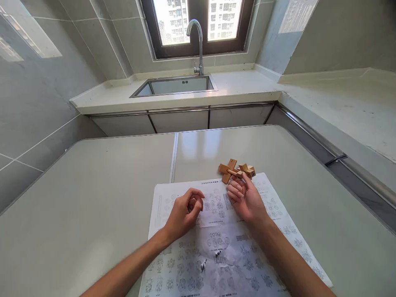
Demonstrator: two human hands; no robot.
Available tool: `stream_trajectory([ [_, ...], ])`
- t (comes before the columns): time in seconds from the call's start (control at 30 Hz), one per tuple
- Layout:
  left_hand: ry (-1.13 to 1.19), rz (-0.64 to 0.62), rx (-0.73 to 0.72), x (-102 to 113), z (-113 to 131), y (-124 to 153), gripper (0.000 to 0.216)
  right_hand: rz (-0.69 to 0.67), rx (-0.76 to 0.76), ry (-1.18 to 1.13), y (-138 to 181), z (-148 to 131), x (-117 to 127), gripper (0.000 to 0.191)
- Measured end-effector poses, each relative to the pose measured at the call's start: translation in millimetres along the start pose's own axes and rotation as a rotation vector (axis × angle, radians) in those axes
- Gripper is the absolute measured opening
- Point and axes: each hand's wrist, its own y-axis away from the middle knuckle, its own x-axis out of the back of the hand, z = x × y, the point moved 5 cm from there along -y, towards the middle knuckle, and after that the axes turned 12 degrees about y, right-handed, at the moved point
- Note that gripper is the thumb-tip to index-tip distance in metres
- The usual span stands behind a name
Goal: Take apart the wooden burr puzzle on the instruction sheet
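Observation:
A small wooden interlocking puzzle (236,170) of crossed light-brown bars lies at the far edge of a printed sheet (229,247). My right hand (244,197) is palm up just behind it, with thumb and fingertips on one of its bars. My left hand (185,210) hovers over the sheet to the left, fingers curled loosely with nothing visible in them. The sheet carries many small line drawings of puzzle shapes and lies flat on the pale grey table (93,198).
Beyond the table is a gap, then a white counter (241,84) with a steel sink (175,86) and tall tap (198,45) under a window. The counter continues along the right wall. Tiled wall stands on the left.

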Motion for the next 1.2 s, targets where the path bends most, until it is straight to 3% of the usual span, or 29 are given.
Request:
stream_trajectory([
  [0.1, -0.005, -0.003, 0.005, 0.1, 1.0, 0.1, 0.012, 0.021, -0.038, -0.108, 1.1, 1.2, 0.0, 0.027],
  [0.37, -0.006, -0.006, -0.002, -0.4, 1.7, 0.6, 0.012, 0.094, -0.07, -0.203, 4.0, -1.1, -3.4, 0.033],
  [1.03, 0.008, -0.006, -0.011, -0.8, 0.7, 0.8, 0.012, 0.177, 0.091, -0.119, 0.7, -3.6, 12.7, 0.019],
  [1.2, 0.011, -0.001, 0.0, -0.8, 0.8, 1.1, 0.012, 0.256, 0.245, 0.093, 7.4, -11.6, 13.0, 0.029],
])
